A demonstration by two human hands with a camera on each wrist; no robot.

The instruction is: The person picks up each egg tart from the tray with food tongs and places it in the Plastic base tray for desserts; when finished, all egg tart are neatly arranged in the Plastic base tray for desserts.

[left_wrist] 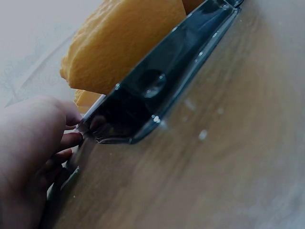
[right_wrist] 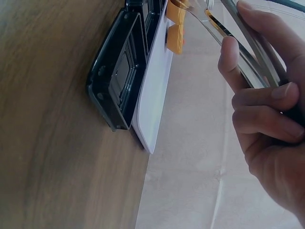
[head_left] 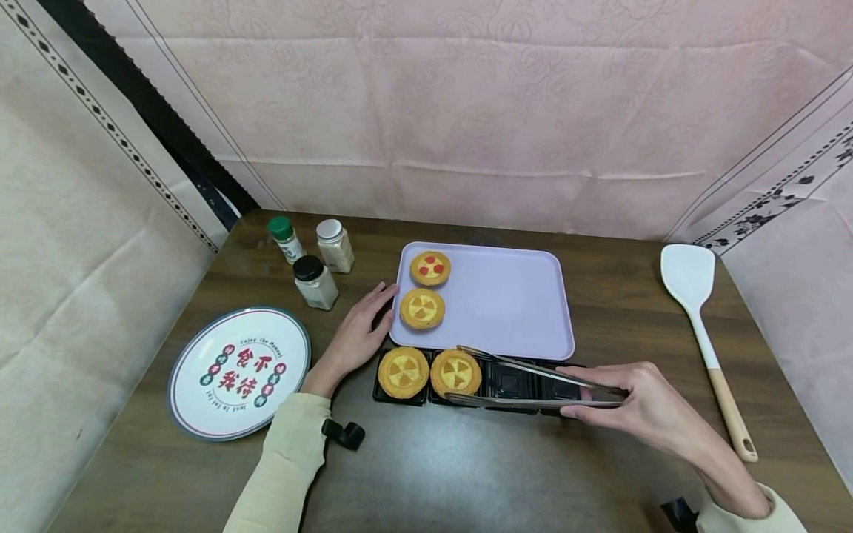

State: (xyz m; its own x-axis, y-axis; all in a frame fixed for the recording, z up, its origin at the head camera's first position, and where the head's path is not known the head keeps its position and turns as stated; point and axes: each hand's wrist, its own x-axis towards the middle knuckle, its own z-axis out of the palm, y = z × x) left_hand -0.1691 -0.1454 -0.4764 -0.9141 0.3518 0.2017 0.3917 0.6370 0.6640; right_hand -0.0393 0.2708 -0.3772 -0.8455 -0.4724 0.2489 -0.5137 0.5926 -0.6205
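Observation:
My right hand [head_left: 636, 403] grips metal tongs [head_left: 513, 403]. Their spread arms reach left over a black compartment tray [head_left: 509, 381], with the tips on either side of a round yellow tart [head_left: 456, 372] sitting in it. Left of that, a matching tart [head_left: 403, 372] fills the end compartment. Behind lies a lilac tray [head_left: 500, 303] bearing a tart with red spots [head_left: 429, 268] and a tart with yellow wedges [head_left: 423, 309]. The fingers of my left hand [head_left: 360, 333] rest against the lilac tray's left edge, close to the black tray's corner [left_wrist: 119, 129].
A round plate [head_left: 193, 370] with red lettering lies at the left. Behind it stand three shakers: green-capped [head_left: 289, 244], silver-capped [head_left: 336, 248] and black-capped [head_left: 316, 285]. A white spatula [head_left: 689, 277] with a wooden handle lies at the right. Pale cloth [head_left: 466, 111] hangs around the table.

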